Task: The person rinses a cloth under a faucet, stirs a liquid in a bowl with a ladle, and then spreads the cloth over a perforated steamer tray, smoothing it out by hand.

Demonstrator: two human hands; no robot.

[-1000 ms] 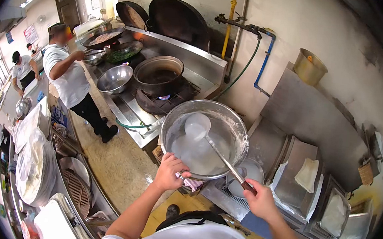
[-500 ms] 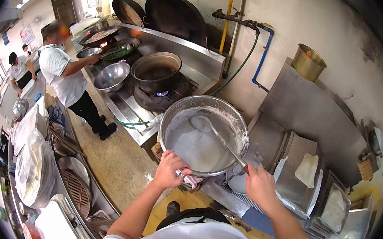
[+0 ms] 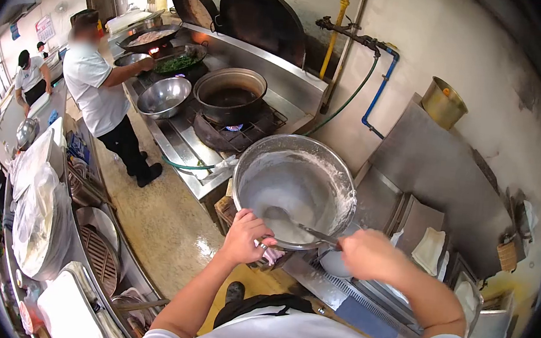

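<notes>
A large metal bowl [image 3: 243,166] of thin white batter-like liquid [image 3: 287,193] stands in front of me, white residue smeared up its inner wall. My left hand [image 3: 244,237] is closed over the near left rim, with a pinkish cloth [image 3: 272,255] just below it. Inside the bowl, a ladle [image 3: 312,231] has its head sunk in the liquid near the front wall. My right hand [image 3: 371,256], slightly blurred, is wrapped round the ladle's handle at the near right rim.
A dark pot [image 3: 230,95] sits over a lit burner beyond the bowl, beside a shiny metal bowl [image 3: 165,97]. At the range, a co-worker [image 3: 98,83] stands by a wok of greens [image 3: 178,62]. Trays and a white cloth [image 3: 429,250] lie right; a plastic-covered stack [image 3: 40,232] is left.
The ladle head has swept from the far part of the bowl towards me. My right hand has shifted right, its handle now lying flatter. My left hand stays on the rim.
</notes>
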